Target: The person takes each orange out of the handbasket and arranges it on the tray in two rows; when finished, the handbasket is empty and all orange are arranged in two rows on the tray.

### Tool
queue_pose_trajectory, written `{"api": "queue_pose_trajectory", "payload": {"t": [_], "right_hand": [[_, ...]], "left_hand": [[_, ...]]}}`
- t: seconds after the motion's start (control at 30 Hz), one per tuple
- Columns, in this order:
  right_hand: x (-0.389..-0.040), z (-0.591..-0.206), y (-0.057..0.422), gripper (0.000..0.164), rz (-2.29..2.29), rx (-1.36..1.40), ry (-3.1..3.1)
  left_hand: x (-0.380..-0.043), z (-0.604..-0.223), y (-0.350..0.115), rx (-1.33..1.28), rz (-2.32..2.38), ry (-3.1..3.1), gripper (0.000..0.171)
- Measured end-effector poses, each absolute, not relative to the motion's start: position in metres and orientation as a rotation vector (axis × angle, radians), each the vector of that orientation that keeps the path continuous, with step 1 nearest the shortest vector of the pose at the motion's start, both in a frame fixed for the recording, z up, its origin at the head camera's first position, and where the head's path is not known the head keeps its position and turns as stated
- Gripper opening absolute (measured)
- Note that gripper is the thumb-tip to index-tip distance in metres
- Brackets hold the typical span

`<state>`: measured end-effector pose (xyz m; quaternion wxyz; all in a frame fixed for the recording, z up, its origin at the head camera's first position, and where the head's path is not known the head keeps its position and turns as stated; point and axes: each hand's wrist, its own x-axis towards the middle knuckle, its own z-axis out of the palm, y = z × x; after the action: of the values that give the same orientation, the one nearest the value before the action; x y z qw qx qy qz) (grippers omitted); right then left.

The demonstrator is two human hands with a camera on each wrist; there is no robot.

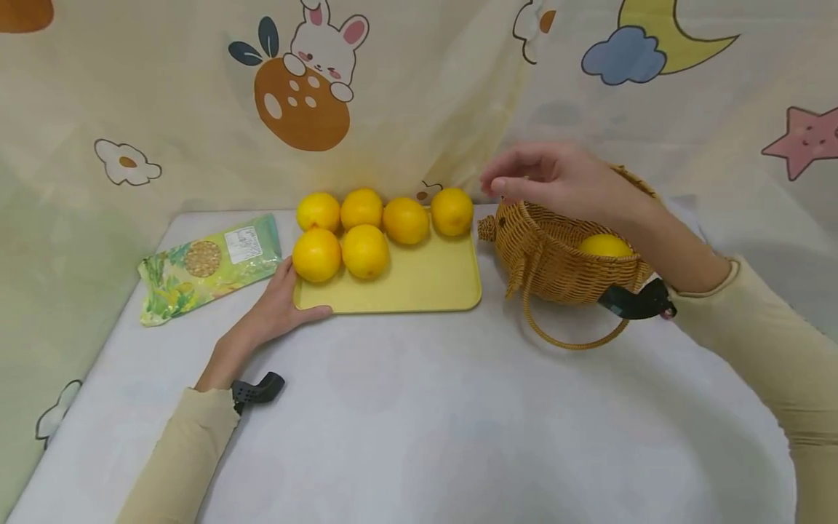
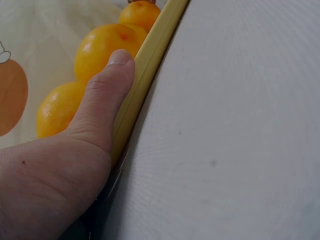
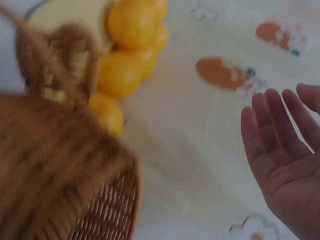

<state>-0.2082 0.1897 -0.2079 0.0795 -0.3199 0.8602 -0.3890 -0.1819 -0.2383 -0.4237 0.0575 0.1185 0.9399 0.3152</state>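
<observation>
My left hand (image 1: 280, 302) rests at the front left corner of a yellow tray (image 1: 425, 284), its thumb laid straight against the front rim. In the left wrist view the thumb (image 2: 107, 92) shows on the rim; the other fingers are hidden. Several oranges (image 1: 365, 251) sit on the tray toward its back and left. Nothing is in my right hand (image 1: 550, 178), raised with loose fingers over the head end of a wicker basket (image 1: 563, 280). Inside the basket lies another orange (image 1: 604, 246). The right wrist view shows the palm (image 3: 295, 175) bare.
A green and yellow packet (image 1: 209, 266) with a clear window lies left of the tray. The basket's rope handle (image 1: 576, 346) hangs down onto the white tablecloth (image 1: 419, 415). Behind everything hangs a printed cloth (image 1: 419, 94).
</observation>
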Motion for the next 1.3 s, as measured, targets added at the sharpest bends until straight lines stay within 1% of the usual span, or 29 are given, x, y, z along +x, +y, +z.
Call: {"api": "queue_pose_trajectory", "payload": {"t": [0.17,0.3,0.4,0.5,0.7,0.87,1.0,1.1,1.2,1.3], "right_hand": [[-0.258,-0.199,0.219,0.033,-0.849,-0.775,2.428],[-0.296,-0.203,0.243,0.039,-0.554,-0.724,2.286],[-0.317,-0.213,0.262,0.048,-0.484,-0.66,2.225],[-0.329,-0.226,0.281,0.054,-0.488,-0.6,2.198],[-0.34,-0.246,0.311,0.058,-0.49,-0.55,2.141],[-0.342,-0.255,0.324,0.065,-0.451,-0.436,2.024],[-0.34,-0.262,0.323,0.072,-0.459,-0.324,1.914],[-0.339,-0.266,0.318,0.077,-0.406,-0.291,1.897],[-0.34,-0.269,0.313,0.077,-0.351,-0.284,1.878],[-0.341,-0.272,0.31,0.074,-0.347,-0.278,1.835]], "left_hand": [[-0.182,-0.425,-0.24,0.358,0.972,2.851,0.114],[-0.183,-0.428,-0.238,0.375,0.977,2.841,0.114],[-0.183,-0.429,-0.236,0.378,0.978,2.835,0.114],[-0.183,-0.43,-0.235,0.38,0.977,2.827,0.114],[-0.182,-0.429,-0.234,0.4,0.986,2.84,0.113],[-0.183,-0.428,-0.235,0.396,0.985,2.848,0.113],[-0.183,-0.427,-0.238,0.387,0.974,2.859,0.113],[-0.183,-0.427,-0.239,0.378,0.983,2.858,0.113],[-0.182,-0.426,-0.239,0.377,0.991,2.847,0.113],[-0.181,-0.426,-0.24,0.375,0.996,2.847,0.113]]}}
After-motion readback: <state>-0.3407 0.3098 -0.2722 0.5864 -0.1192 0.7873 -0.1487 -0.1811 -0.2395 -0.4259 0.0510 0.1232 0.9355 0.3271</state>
